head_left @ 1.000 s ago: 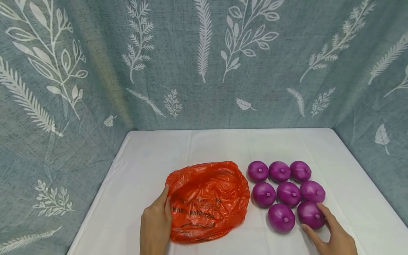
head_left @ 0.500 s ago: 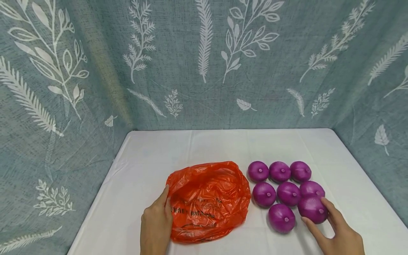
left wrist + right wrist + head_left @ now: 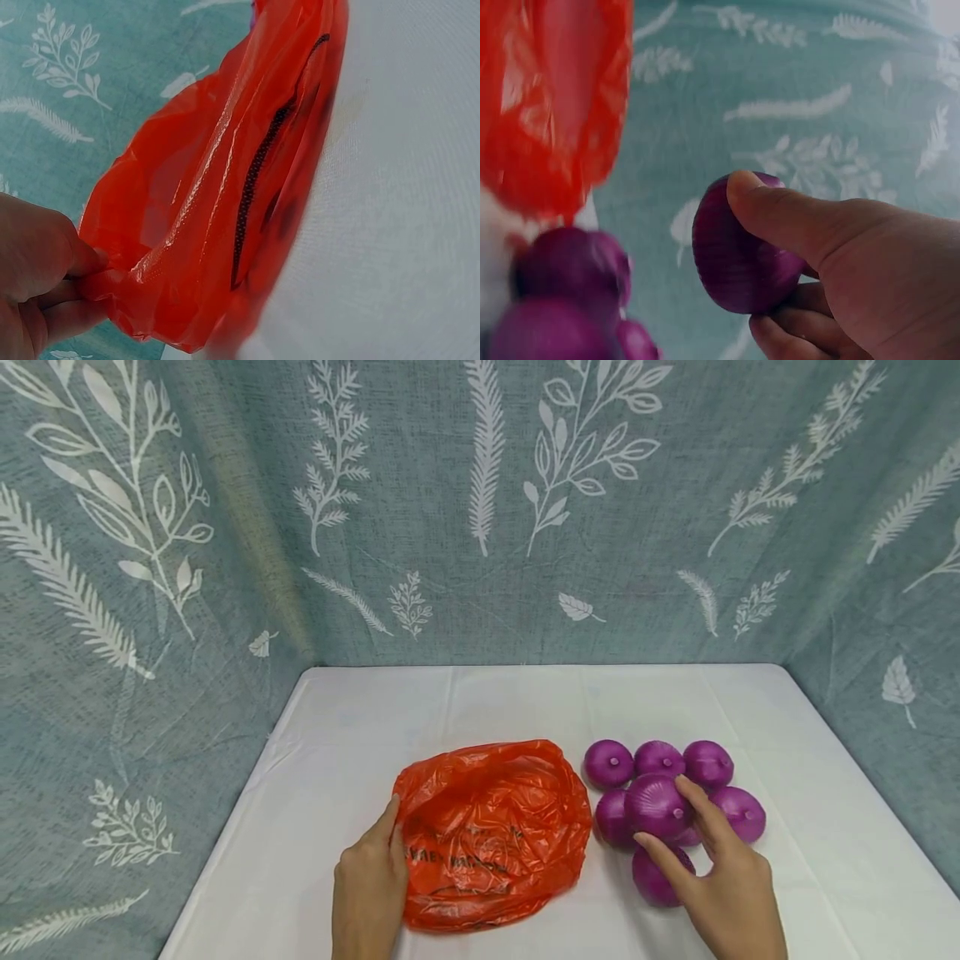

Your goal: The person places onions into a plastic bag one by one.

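My right hand (image 3: 723, 868) grips a purple onion (image 3: 658, 807) between thumb and fingers, held above the other onions. In the right wrist view the same onion (image 3: 742, 247) shows up close, with the thumb across its top. My left hand (image 3: 370, 883) pinches the left edge of a red plastic bag (image 3: 487, 835) that lies with its mouth spread on the table. In the left wrist view, thumb and fingers hold the bag's rim (image 3: 112, 281) in a fold. Dark printing shows on the bag.
Several more purple onions sit right of the bag, such as one at the back right (image 3: 708, 764) and one in front (image 3: 660, 877). The white-covered table (image 3: 360, 710) is backed by a teal leaf-patterned curtain (image 3: 442, 527).
My right hand has lifted an onion from the front right of the group and carried it left, over the other onions. My left hand and the bag stay nearly where they were.
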Demonstrator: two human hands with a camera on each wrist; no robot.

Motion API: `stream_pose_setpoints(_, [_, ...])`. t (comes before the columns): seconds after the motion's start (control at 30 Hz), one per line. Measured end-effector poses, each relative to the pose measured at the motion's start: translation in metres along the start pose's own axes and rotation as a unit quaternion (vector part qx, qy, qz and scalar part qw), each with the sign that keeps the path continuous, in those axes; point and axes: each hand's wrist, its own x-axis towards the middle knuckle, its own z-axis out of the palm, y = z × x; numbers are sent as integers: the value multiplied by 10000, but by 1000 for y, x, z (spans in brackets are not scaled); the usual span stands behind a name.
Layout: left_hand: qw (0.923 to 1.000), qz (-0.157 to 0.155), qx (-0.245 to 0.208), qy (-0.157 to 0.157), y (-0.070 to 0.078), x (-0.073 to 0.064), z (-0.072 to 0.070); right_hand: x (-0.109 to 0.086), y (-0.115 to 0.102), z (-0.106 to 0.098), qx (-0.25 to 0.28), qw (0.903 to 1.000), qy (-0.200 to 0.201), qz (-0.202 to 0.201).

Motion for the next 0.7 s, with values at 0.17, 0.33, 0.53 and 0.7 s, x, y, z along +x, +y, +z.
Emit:
stream_pose_setpoints(0.17, [10000, -52, 43, -27, -1, 0, 0, 7, -18, 15, 179, 9995, -120, -232])
stream_pose_setpoints(0.33, [10000, -72, 40, -24, -2, 0, 0, 10, -36, 29, 289, 9986, -250, -372])
stream_pose_setpoints(0.53, [9999, -123, 82, -46, -1, 0, -1, 11, -62, 49, 570, 9940, -899, -256])
stream_pose_setpoints(0.7, [9999, -88, 116, -31, -1, 0, -1, 11, -77, 64, 741, 9905, -1139, -224])
